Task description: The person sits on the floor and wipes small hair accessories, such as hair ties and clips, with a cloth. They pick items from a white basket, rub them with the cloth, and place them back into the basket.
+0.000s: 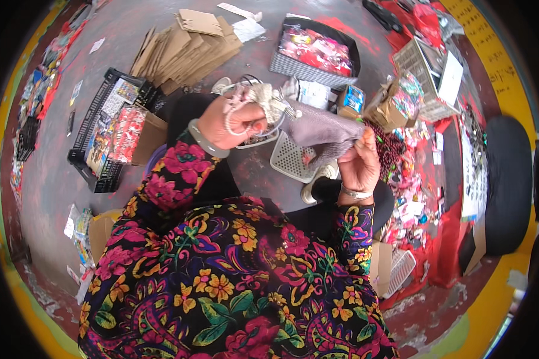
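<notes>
A bundle of pale cords and lace-like trim (266, 99) is in my left hand (227, 120), with a thin white loop hanging round the fingers. My right hand (361, 157) pinches the end of a greyish-mauve mesh fabric piece (321, 128), perhaps a small bag. This fabric stretches across between both hands; its left end meets the cords. Beneath it, a white perforated plastic basket (289, 155) rests on the floor, partly hidden. Another light container (258, 142) shows just below my left hand, its contents mostly covered.
Flattened cardboard (184, 54) is stacked at far left. A grey fabric bin (314, 74) holds pink packets. Black crate (96, 148) stands left, small cardboard boxes (384, 112) right. Dark red beads (388, 146) and piled small goods (408, 211) lie right of my knee.
</notes>
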A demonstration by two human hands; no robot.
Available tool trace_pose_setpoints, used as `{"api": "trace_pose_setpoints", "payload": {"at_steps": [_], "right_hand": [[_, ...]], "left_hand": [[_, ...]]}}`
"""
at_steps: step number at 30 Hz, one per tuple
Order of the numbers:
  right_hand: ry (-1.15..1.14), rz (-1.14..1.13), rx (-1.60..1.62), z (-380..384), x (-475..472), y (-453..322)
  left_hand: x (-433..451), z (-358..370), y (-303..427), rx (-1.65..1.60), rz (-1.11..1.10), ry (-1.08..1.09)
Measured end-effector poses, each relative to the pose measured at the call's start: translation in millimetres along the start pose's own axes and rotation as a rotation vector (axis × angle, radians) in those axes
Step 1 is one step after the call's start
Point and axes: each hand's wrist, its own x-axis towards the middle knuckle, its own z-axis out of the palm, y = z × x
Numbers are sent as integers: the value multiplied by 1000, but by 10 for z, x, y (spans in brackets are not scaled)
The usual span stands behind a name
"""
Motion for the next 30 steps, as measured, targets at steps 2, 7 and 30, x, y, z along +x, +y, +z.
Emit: {"api": "trace_pose_setpoints", "payload": {"at_steps": [2,7,30], "right_hand": [[70,9,161,-14,-85,-19],[111,385,-85,-169,-219,501],[346,181,-167,-68,186,608]], "left_hand": [[52,105,85,-181,-62,-45],[173,92,-41,-84,-249,-56],[297,2,-548,1025,-2,171]]}}
